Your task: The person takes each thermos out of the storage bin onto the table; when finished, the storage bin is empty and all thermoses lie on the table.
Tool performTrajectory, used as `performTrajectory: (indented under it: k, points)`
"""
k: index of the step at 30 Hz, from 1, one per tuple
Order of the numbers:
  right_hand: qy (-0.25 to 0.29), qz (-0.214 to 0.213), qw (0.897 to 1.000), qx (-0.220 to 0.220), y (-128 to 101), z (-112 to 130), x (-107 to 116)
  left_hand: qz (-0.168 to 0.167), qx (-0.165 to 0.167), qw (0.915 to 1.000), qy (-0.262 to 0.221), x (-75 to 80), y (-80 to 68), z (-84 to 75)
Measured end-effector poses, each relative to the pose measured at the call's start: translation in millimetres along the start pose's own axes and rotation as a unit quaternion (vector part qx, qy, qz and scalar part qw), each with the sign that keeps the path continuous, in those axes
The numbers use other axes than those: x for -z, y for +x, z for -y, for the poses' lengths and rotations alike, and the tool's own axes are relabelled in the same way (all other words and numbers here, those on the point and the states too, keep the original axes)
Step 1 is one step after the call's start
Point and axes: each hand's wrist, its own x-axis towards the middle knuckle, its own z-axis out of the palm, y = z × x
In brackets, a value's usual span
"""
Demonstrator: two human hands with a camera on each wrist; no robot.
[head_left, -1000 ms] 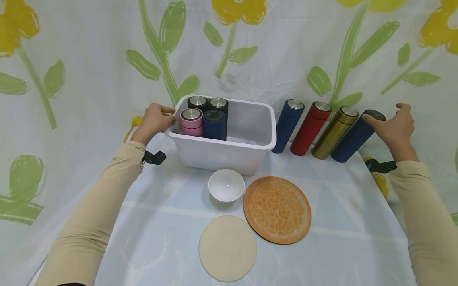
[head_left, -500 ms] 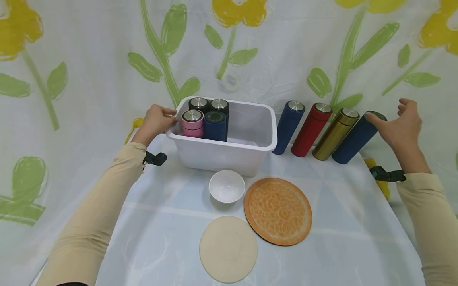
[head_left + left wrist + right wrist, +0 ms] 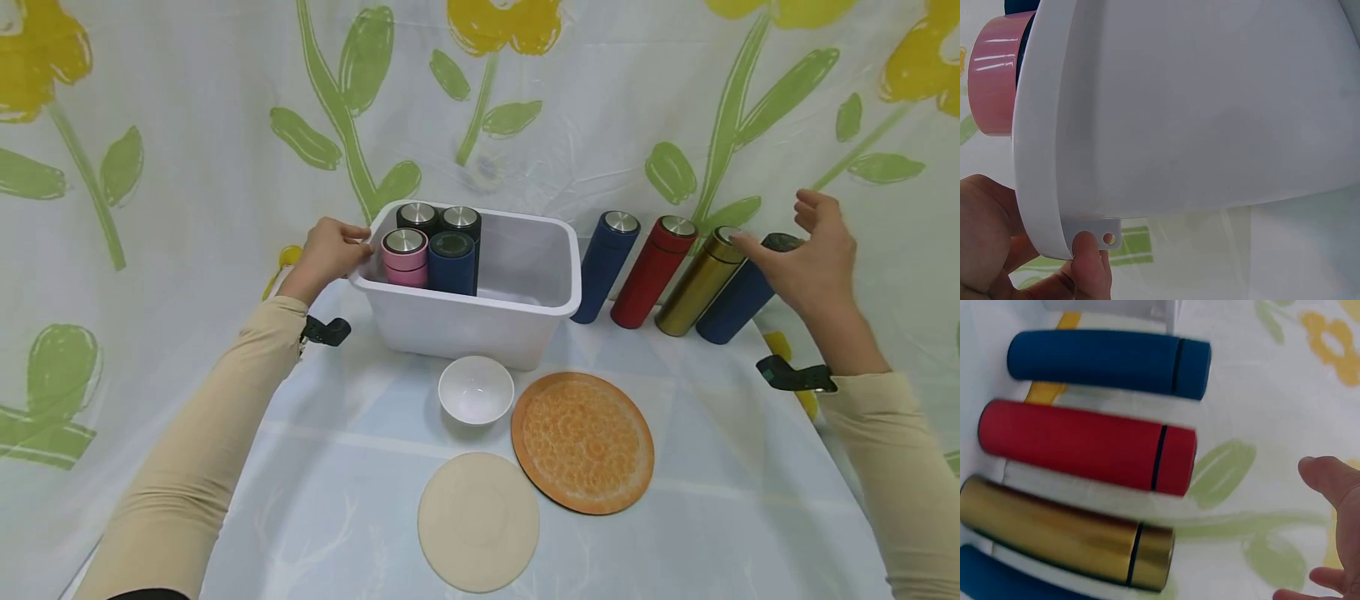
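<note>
The left hand (image 3: 330, 250) gripped the white bin (image 3: 525, 312) rim; only the left wrist view showed its thumb (image 3: 1088, 262) under the lip. The right hand (image 3: 813, 258) hovered open over the gold flask (image 3: 701, 283).

white bin (image 3: 480, 321). flasks inside: pink (image 3: 403, 257), dark blue (image 3: 451, 262), two black (image 3: 438, 219). outside: blue (image 3: 604, 265), red (image 3: 650, 271), gold (image 3: 700, 281), dark blue (image 3: 738, 297). white bowl (image 3: 476, 390), orange patterned mat (image 3: 582, 441), beige mat (image 3: 477, 522). cloth (image 3: 187, 125) white, yellow flowers, green leaves.
</note>
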Motion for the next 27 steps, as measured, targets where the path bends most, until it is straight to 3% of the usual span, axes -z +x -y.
performTrajectory:
  k: [10,27]
  points:
    - [-0.009,0.000,0.996,0.086,-16,25,-15,-0.002,0.000,1.0000,-0.001,-0.4,-0.7,-0.4]
    - [0.030,0.022,0.987,0.156,-41,55,-44,0.000,0.008,1.0000,-0.003,-0.5,-2.2,-2.2]
